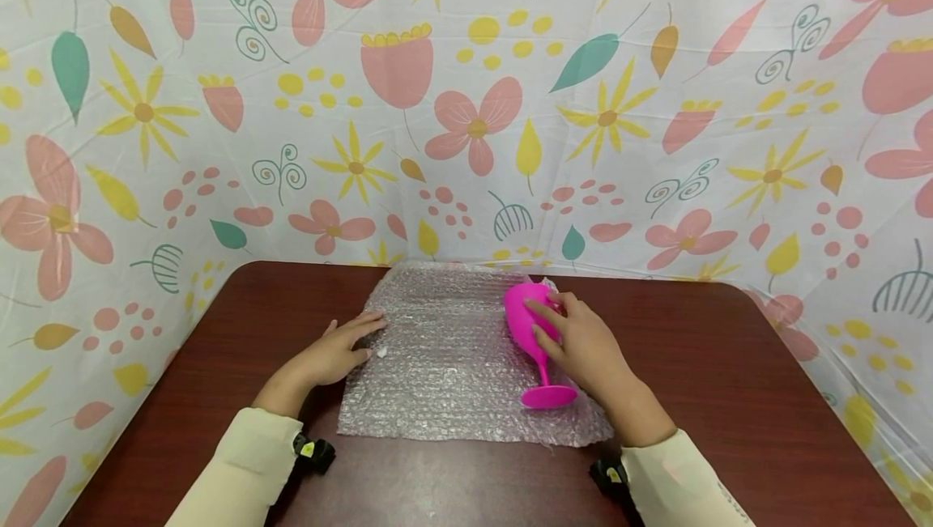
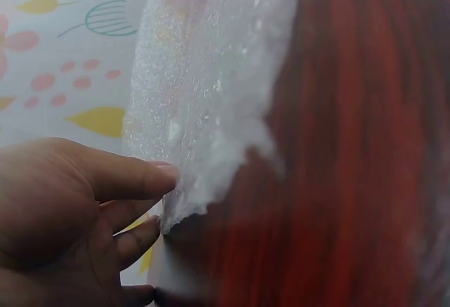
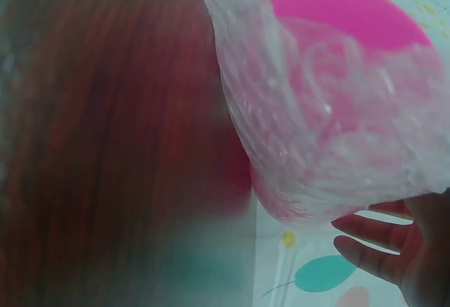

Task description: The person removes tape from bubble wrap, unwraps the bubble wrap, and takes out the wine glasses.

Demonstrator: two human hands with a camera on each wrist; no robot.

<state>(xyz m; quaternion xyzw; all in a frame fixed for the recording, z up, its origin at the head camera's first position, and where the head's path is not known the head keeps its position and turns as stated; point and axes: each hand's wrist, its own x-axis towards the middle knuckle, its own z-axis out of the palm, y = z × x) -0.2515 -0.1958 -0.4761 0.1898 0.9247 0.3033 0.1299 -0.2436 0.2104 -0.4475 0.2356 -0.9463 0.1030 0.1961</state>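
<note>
A bright pink goblet [image 1: 520,325] lies toward the right part of a sheet of bubble wrap [image 1: 437,373], its round base [image 1: 548,397] facing me. My right hand [image 1: 592,349] holds the bowl, thumb and fingers over it. In the right wrist view, bubble wrap [image 3: 281,124] stands up against the goblet [image 3: 344,5] and partly covers it; that hand's fingers [image 3: 373,230] show beyond the wrap. My left hand [image 1: 328,357] rests at the sheet's left edge, fingers extended. Its thumb [image 2: 151,180] touches the wrap's ragged edge in the left wrist view.
Everything rests on a dark reddish wooden table [image 1: 700,349]. A flower-print cloth [image 1: 466,106] hangs behind it and along both sides. A small white scrap [image 1: 381,352] sits on the bubble wrap close to my left thumb.
</note>
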